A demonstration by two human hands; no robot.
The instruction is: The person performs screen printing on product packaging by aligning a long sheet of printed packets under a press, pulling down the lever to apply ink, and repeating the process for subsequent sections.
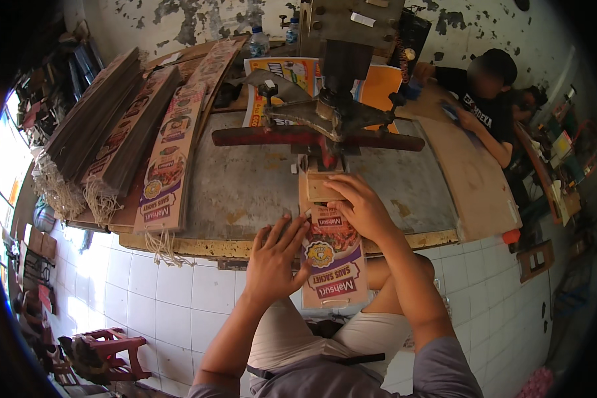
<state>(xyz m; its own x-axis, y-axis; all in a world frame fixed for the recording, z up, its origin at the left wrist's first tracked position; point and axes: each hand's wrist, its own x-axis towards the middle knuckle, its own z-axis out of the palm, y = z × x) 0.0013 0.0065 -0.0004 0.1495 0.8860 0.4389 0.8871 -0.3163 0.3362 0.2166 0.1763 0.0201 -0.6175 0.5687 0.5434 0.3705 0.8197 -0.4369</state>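
- The left hand [272, 262] has its fingers [286, 231] spread open, fingertips resting against the left edge of a long printed cardboard strip [331, 255].
- The right hand [359, 205] lies flat on top of that strip, fingers [335, 187] loosely curled and pressing down, not clasped around it.
- The strip's far end sits under the head of a dark metal press [331, 109] on the bench [245, 179]; its near end overhangs the bench edge above the person's lap.
- The press's red crossbar [265, 136] runs left to right just beyond the right hand.
- At the left of the bench, stacks of similar printed strips [169, 159] lie fanned, with stringy ends hanging off the edge.
- Behind the press lie orange and yellow printed sheets [378, 86] and two plastic bottles [259, 41].
- At the far right, another person [487, 99] leans over a wooden board [471, 179].
- A red stool [109, 348] stands on the white tiled floor [172, 298] at lower left.
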